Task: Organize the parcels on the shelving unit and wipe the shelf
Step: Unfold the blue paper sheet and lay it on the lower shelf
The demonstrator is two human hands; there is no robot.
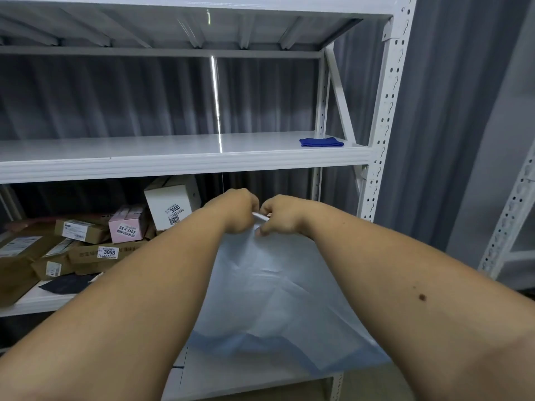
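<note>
The white shelving unit (385, 117) fills most of the head view. Its middle shelf (144, 149) carries only a folded blue cloth (321, 142) near the right end, well apart from both hands. On the lower shelf (37, 302) a heap of parcels (86, 244) is seen at the left – brown cardboard boxes lying at different angles, a pink box (127, 224) and a white box (172, 202) tilted behind them, and a dark flat packet (68, 285) at the front edge.

In front of the right part of the lower shelf a large pale blue plastic bag (272, 293) is held up. It hangs downward and spreads wide toward the bottom, so its long axis runs from the hands down toward the person. The top edge is gathered at one point between the hands.

The left hand (236, 211) and the right hand (285, 215) are touching or almost touching. Both grips are pressed together, with fingers curled, each pinching the bag's top edge. Which hand carries more of the weight cannot be told.

The parcels lie to the left of the grip and a little lower, so the left hand is the nearer one – a reach to them would probably be made by it, while the bag is kept by the right. The bag mouth seems not yet opened.
</note>
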